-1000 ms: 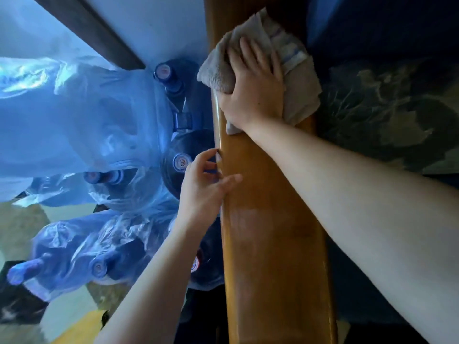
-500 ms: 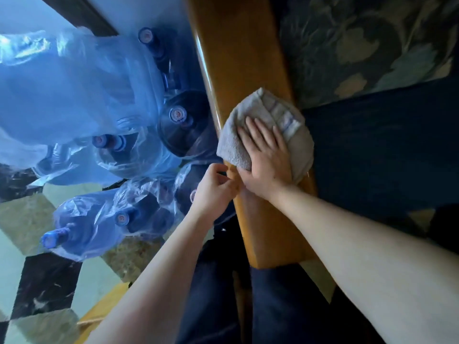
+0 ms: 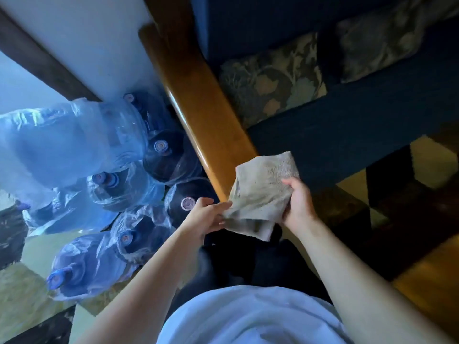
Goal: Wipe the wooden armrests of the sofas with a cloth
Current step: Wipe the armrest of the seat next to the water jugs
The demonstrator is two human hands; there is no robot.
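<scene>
- Head camera view, looking down past a pale shirt point(image 3: 250, 316) at two bare forearms reaching forward.
- Both hands hold a grey-beige cloth point(image 3: 263, 192) in the air, at the near end of a wooden armrest point(image 3: 198, 100). Whether the cloth touches the wood cannot be told.
- Right hand point(image 3: 296, 202): its grip is closed on the right edge of the cloth, thumb on top and fingers curled underneath.
- Left hand point(image 3: 206, 216): its grip pinches the left lower corner of the cloth between thumb and fingertips, the other fingers loosely bent.
- The cloth is partly spread between the two hands, with one corner standing up toward the far side and a folded flap hanging down at the near side.
- The armrest is glossy honey-brown wood, running from the far left down toward the hands.
- Right of the armrest lies a dark blue sofa seat point(image 3: 323, 135), with two patterned cushions point(image 3: 270, 78) against its far side.
- Left of the armrest, on the tiled floor point(image 3: 39, 247), stands a cluster of large blue water bottles point(image 3: 106, 187), several wrapped in clear plastic.
</scene>
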